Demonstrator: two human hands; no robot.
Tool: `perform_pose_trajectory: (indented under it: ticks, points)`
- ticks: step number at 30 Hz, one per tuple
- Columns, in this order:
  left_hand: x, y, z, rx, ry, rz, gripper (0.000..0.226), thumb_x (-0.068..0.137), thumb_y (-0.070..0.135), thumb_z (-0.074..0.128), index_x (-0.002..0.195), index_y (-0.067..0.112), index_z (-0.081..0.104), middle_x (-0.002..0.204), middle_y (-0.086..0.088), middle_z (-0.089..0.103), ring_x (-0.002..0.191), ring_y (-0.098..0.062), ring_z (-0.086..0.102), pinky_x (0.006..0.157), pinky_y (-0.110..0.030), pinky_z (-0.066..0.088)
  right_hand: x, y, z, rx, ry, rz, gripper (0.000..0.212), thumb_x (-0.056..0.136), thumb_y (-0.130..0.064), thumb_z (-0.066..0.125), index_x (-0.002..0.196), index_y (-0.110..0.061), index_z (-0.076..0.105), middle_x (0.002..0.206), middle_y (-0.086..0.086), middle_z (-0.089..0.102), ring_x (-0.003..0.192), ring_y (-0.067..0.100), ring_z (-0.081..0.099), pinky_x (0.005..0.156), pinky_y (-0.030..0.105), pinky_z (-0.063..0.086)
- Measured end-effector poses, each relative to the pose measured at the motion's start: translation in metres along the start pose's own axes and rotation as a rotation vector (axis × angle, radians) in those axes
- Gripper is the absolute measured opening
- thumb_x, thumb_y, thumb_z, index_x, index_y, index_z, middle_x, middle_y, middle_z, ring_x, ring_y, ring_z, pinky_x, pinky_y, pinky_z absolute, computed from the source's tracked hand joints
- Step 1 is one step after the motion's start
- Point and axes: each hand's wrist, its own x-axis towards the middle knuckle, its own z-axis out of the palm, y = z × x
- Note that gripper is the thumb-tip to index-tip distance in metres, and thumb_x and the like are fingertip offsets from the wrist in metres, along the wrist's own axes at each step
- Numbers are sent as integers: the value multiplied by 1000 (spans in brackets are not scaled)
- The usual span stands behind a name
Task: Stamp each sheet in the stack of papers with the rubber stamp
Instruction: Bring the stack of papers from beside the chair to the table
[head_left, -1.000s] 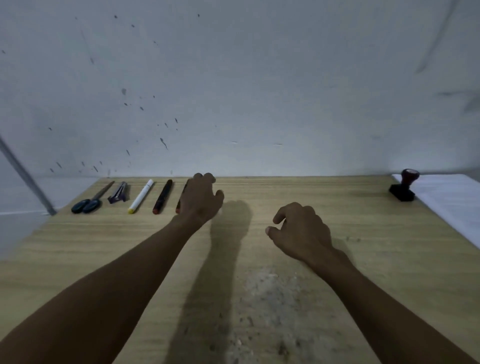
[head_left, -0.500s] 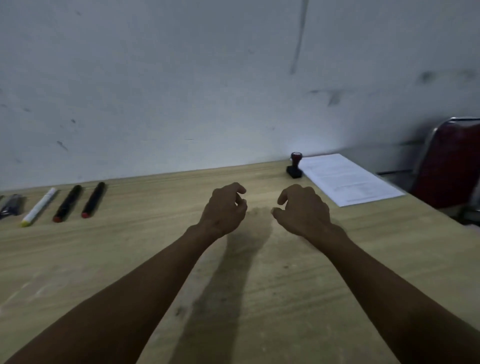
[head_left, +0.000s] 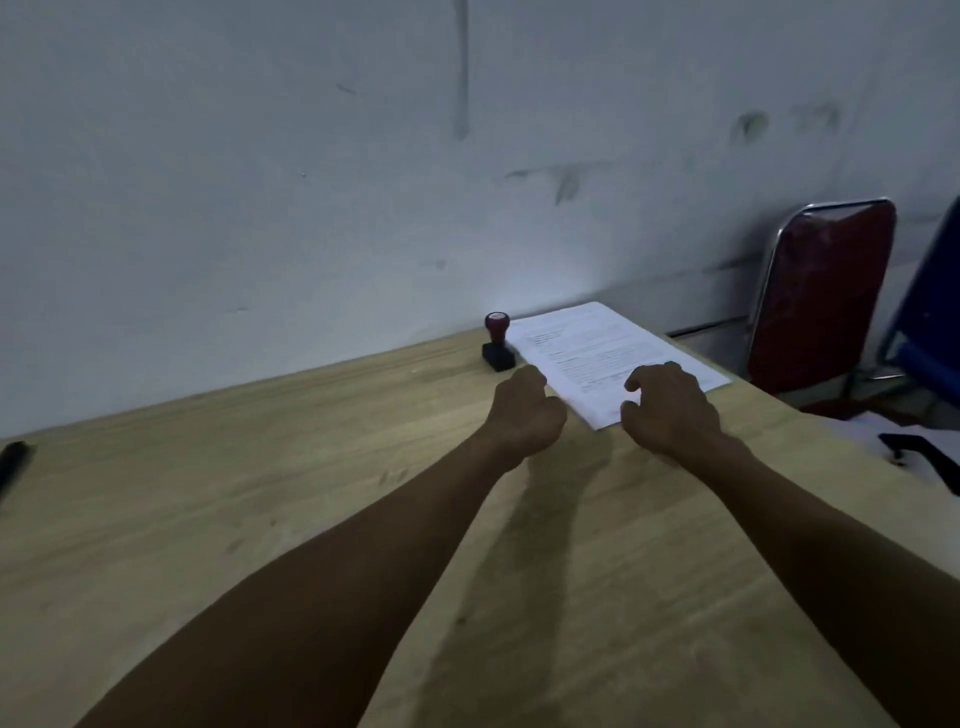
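Both hands, the left hand and right hand, hover loosely curled and empty at the papers beside the rubber stamp on the worktop.

Legible text: none.
The top sheet of the stack of papers carries lines of dark print, too small and blurred to read; the red cap of the rubber stamp shows a pale mark, likewise illegible.

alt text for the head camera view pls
Two bare hands, left hand and right hand, reach over a wooden table to a stack of papers; a rubber stamp stands beside it, untouched.
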Motion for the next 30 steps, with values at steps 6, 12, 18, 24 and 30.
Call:
perform_pose_trajectory:
  ticks: [6, 12, 18, 24, 30]
  points:
    - [47, 35, 27, -355, 1, -321, 13, 92, 5, 38, 81, 11, 39, 81, -1, 37, 70, -14, 36, 64, -27, 31, 58, 34, -1, -2, 19, 106, 38, 86, -13, 54, 123, -5, 50, 130, 19, 42, 125, 37, 39, 98, 46, 39]
    - [77, 48, 40, -558, 88, -472, 11, 90, 6, 42, 79, 7, 44, 89, -6, 49, 80, -20, 49, 67, -29, 41, 93, 53, 2, -80, -92, 179, 59, 81, -38, 60, 126, -2, 45, 129, 23, 50, 120, 42, 46, 97, 47, 43]
    - [97, 63, 40, -578, 18, -470, 10, 94, 3, 43, 86, 8, 45, 73, -2, 36, 61, -15, 34, 66, -27, 40, 110, 61, -1, -68, -103, 215, 72, 69, -51, 72, 122, -7, 52, 124, 21, 55, 114, 39, 50, 91, 41, 45]
    - [112, 60, 39, -470, 50, -591, 34, 98, 9, 42, 66, 10, 31, 69, -3, 27, 64, -19, 35, 60, -20, 37, 115, 61, 1, -57, -117, 240, 80, 58, -56, 70, 121, -10, 52, 120, 19, 55, 112, 38, 50, 94, 44, 47]
    - [117, 61, 55, -601, 128, -666, 3, 86, 2, 56, 85, 4, 54, 88, -8, 53, 89, -21, 53, 81, -29, 46, 114, 68, 4, -22, -70, 230, 72, 59, -54, 71, 113, -10, 55, 114, 17, 57, 106, 34, 52, 85, 38, 48]
